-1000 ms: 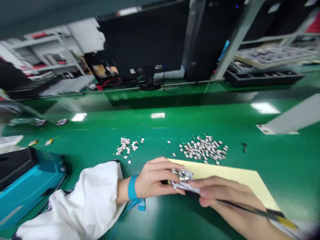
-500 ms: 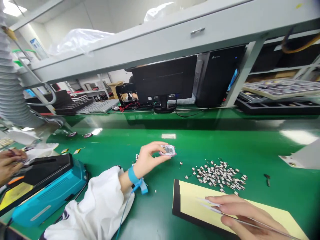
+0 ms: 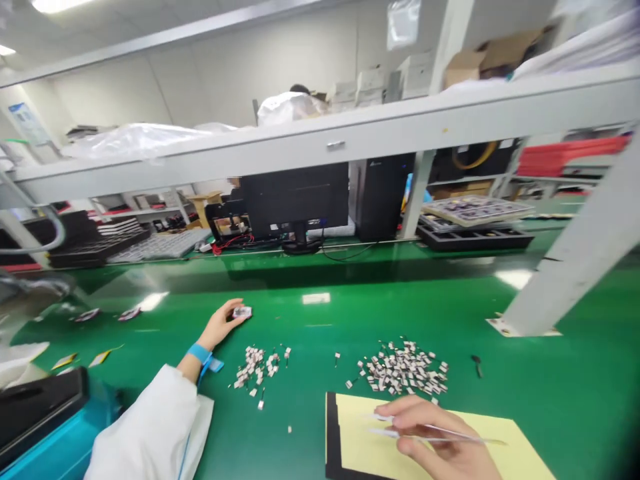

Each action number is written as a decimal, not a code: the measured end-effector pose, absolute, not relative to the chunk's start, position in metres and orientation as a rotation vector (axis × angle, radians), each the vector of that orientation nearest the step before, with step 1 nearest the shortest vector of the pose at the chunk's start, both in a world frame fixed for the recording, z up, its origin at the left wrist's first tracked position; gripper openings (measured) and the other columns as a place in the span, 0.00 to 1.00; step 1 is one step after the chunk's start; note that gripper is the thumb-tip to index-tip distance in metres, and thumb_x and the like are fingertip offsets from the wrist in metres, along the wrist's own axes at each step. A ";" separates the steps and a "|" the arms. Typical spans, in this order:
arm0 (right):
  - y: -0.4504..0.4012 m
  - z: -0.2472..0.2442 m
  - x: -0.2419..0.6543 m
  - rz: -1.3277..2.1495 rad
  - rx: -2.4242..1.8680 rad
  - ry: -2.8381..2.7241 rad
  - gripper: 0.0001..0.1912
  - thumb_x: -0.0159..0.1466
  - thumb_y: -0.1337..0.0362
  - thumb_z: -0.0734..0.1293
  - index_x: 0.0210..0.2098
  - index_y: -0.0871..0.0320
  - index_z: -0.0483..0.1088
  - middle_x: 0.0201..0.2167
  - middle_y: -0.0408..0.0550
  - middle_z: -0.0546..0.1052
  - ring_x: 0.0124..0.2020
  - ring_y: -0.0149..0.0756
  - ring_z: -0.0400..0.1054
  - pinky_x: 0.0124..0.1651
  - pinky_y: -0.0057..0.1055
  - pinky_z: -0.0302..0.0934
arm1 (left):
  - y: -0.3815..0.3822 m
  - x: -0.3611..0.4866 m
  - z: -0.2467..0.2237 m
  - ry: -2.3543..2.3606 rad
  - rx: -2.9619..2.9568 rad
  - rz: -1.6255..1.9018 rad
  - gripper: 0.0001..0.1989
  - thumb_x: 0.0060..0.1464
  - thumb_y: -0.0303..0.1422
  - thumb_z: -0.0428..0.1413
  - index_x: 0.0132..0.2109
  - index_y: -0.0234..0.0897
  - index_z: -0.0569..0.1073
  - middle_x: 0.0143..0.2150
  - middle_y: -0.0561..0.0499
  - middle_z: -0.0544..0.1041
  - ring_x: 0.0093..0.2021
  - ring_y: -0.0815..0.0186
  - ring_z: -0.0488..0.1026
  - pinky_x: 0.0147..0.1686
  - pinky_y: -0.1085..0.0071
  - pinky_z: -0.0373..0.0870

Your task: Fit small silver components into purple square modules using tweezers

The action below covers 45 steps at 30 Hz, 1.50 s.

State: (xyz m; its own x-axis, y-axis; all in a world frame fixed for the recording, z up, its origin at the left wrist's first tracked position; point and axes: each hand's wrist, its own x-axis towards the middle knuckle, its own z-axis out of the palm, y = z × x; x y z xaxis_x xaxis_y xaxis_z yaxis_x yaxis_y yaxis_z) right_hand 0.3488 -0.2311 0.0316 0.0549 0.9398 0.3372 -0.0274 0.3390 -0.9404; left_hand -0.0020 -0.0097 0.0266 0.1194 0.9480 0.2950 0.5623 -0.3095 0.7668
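Green antistatic bench (image 3: 450, 300) fills the lower half of the head view, and two piles of tiny white and dark parts lie on it. The smaller pile (image 3: 253, 369) is on the left, and the bigger pile (image 3: 403, 369) is more to the right. The person's left hand (image 3: 220, 325) is reaching out above the bench, and it is farther from the body than in the picture before. Its fingers are closed by pinching on a small silvery piece (image 3: 242, 312), just beyond the smaller pile. So this piece is now apart from the piles and from the yellow card (image 3: 360, 427). The right hand (image 3: 430, 433) rests over this card, which has a black edge on its left side. This hand is mostly closed around thin metal tweezers (image 3: 465, 438). Pale strips (image 3: 383, 418) show near its fingers, but I cannot tell if the tweezers grip them. The tweezer tips are hard to make out. The left hand's fingers hide part of the piece, and the blur hides its detail. The right forearm is cut off by the bottom edge. A blue wrist strap (image 3: 200, 353) circles the left wrist, beside a white sleeve (image 3: 145, 427).
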 end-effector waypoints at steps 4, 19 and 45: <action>-0.226 0.030 0.349 1.040 -0.942 -1.247 0.05 0.52 0.61 0.70 0.26 0.55 0.72 0.30 0.48 0.75 0.33 0.35 0.70 0.36 0.28 0.65 | -0.001 -0.008 0.032 1.616 1.966 1.100 0.32 0.32 0.48 0.56 0.44 0.31 0.67 0.49 0.35 0.67 0.55 0.42 0.57 0.55 0.45 0.47; -0.228 0.035 0.336 1.432 -1.149 -1.228 0.15 0.50 0.54 0.69 0.27 0.61 0.66 0.29 0.50 0.73 0.33 0.36 0.69 0.41 0.35 0.65 | -0.086 0.087 0.065 1.046 2.497 0.402 0.09 0.45 0.27 0.55 0.36 0.39 0.75 0.39 0.49 0.76 0.40 0.61 0.72 0.42 0.72 0.66; -0.215 0.049 0.334 1.050 -1.313 -1.785 0.16 0.65 0.58 0.51 0.25 0.58 0.59 0.22 0.44 0.65 0.26 0.32 0.61 0.32 0.30 0.58 | -0.091 0.104 0.059 1.113 1.947 0.908 0.08 0.46 0.34 0.55 0.33 0.34 0.74 0.31 0.49 0.73 0.31 0.66 0.70 0.31 0.74 0.68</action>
